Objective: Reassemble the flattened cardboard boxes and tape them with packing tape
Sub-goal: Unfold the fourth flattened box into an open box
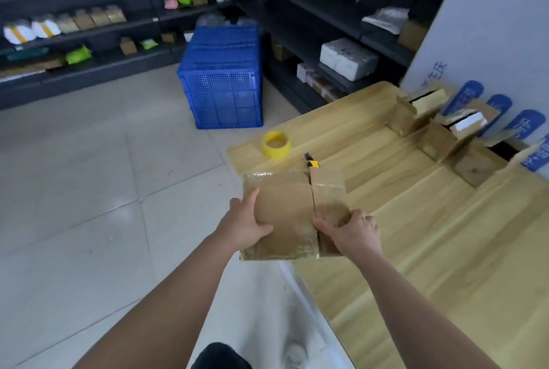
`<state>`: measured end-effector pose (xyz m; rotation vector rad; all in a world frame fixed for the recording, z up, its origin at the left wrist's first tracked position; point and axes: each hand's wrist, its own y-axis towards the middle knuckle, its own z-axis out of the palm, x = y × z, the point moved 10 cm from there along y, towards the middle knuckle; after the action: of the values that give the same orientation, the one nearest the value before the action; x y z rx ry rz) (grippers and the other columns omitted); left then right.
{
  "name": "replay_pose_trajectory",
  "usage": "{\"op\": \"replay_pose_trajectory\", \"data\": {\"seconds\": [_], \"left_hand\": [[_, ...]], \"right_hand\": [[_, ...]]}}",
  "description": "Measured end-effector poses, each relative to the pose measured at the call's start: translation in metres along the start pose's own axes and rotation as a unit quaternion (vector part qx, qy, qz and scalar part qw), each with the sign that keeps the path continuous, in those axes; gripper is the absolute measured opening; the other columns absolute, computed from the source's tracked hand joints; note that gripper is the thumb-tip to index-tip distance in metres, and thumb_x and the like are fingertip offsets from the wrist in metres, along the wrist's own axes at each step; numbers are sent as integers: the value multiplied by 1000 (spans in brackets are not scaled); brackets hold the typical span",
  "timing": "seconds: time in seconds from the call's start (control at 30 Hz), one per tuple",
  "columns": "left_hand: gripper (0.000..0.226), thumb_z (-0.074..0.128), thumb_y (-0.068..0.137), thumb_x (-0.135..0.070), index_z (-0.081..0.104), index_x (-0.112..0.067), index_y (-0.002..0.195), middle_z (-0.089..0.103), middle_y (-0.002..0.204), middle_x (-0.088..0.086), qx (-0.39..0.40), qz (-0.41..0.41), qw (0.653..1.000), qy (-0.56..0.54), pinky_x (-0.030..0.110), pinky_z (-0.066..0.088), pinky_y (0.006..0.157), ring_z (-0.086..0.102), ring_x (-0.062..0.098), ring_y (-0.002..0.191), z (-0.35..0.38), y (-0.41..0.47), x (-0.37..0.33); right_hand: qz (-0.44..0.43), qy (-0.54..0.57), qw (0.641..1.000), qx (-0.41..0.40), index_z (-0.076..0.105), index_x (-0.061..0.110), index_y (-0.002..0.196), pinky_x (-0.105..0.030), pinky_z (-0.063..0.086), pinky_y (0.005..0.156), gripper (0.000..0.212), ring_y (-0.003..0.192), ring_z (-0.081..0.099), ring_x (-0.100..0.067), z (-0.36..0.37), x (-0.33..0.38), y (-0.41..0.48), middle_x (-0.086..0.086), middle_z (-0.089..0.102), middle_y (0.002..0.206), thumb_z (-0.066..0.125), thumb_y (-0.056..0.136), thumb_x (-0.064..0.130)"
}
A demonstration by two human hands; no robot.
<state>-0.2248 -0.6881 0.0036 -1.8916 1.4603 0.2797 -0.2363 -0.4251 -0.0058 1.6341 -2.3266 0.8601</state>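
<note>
Both hands (pixel 248 221) (pixel 355 230) grip a cardboard box (pixel 285 208).

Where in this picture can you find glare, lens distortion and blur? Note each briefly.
Head view: glare glints off the clear tape on the cardboard box; the wide-angle lens bows the shelves and the table edge; the packets on the shelves look soft; the yellow tape roll casts barely any shadow.

Four cardboard boxes (pixel 282 214) (pixel 405 120) (pixel 439 143) (pixel 475 167), one tape roll (pixel 276 145), one knife (pixel 312 163), one crate (pixel 222 80).

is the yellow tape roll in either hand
No, the yellow tape roll sits on the wooden table beyond the cardboard box, which the left hand and right hand both grip.
</note>
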Motion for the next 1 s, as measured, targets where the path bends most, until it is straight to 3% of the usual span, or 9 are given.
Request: {"op": "replay_pose_trajectory", "data": {"seconds": [0.23, 0.37, 0.47, 0.77, 1.0], "left_hand": [[94, 71, 80, -41, 10, -40, 151, 30, 138, 8, 71, 39, 996, 35, 26, 40, 84, 51, 21, 102, -20, 97, 10], [96, 72, 80, -40, 8, -37, 151, 30, 142, 9, 108, 92, 988, 67, 30, 42, 91, 50, 25, 118, -36, 149, 3], [98, 74, 80, -40, 6, -34, 151, 33, 140, 8, 136, 119, 979, 97, 34, 44, 93, 49, 26, 119, -43, 177, -3], [96, 76, 79, -38, 12, -31, 151, 34, 144, 8, 251, 157, 942, 158, 37, 41, 102, 44, 25, 128, -15, 217, -15], [98, 80, 75, -34, 17, -29, 151, 37, 149, 2, 289, 153, 934, 143, 34, 41, 102, 43, 20, 131, 11, 235, -26]], "right_hand": [[71, 17, 997, -16, 43, 4, 128, -37, 33, 102, 94, 122, 41, -32, 25, 34, 35, -15, 50, 124, 61, 70, 75], [140, 60, 987, -44, 41, 6, 132, -38, 35, 103, 94, 121, 41, -31, 38, 51, 44, -14, 49, 125, 63, 71, 73], [195, 90, 975, -58, 42, 6, 129, -38, 35, 103, 91, 120, 41, -31, 52, 59, 41, -13, 49, 123, 64, 71, 71], [313, 150, 936, -62, 43, 7, 129, -39, 38, 102, 96, 122, 43, -31, 83, 42, 29, -12, 48, 127, 65, 66, 75], [338, 164, 925, -52, 45, 9, 126, -41, 43, 97, 90, 119, 48, -31, 84, 19, 34, -11, 51, 126, 67, 66, 72]]}}
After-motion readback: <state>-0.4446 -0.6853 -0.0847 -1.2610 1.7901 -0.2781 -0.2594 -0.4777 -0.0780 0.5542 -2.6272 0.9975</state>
